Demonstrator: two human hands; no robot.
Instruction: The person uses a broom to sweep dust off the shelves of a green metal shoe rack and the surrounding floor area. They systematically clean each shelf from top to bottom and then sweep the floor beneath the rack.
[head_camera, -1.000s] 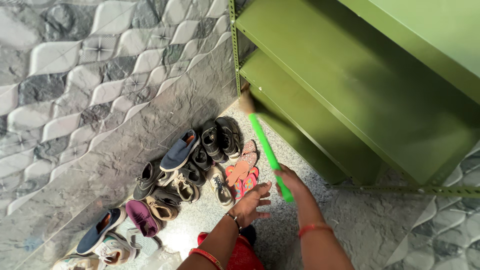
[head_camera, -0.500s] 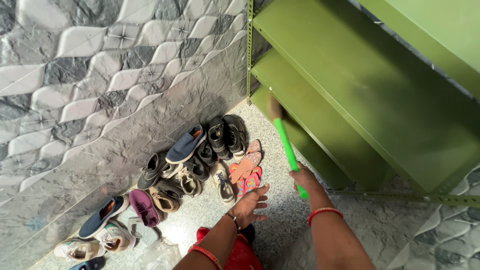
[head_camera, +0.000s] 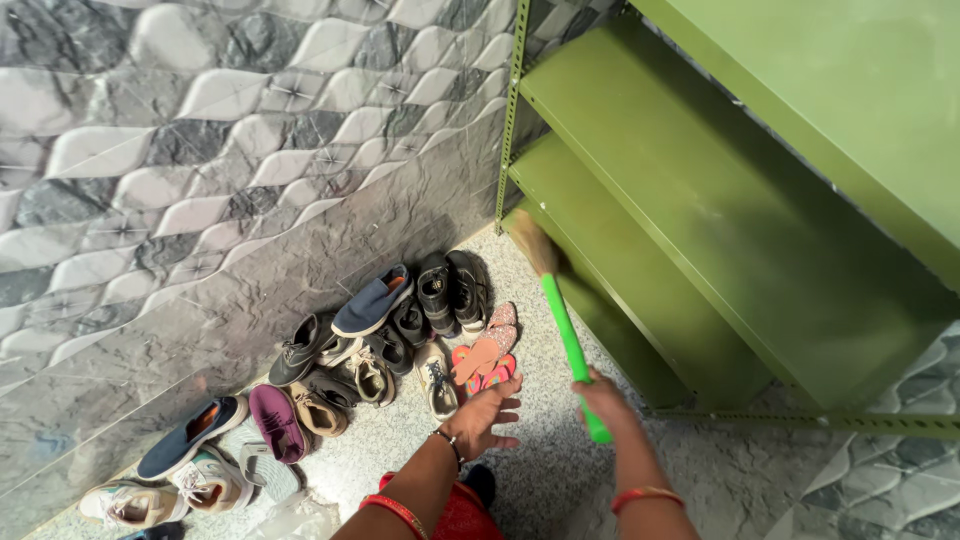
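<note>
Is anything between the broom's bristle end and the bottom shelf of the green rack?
Nothing visible. The right hand grips the green broom, whose bristles lie at the bottom shelf's front edge. The shoes sit to the left, apart from the broom.

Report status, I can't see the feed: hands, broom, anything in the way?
Right hand gripping green broom, bristles at bottom green shelf. Left hand open, empty. Pile of shoes beside the broom.

Bright green broom handle (head_camera: 565, 330), olive green shelves (head_camera: 720, 200), grey-and-white wavy patterned wall tiles (head_camera: 200, 150), speckled grey floor (head_camera: 560, 470)
</note>
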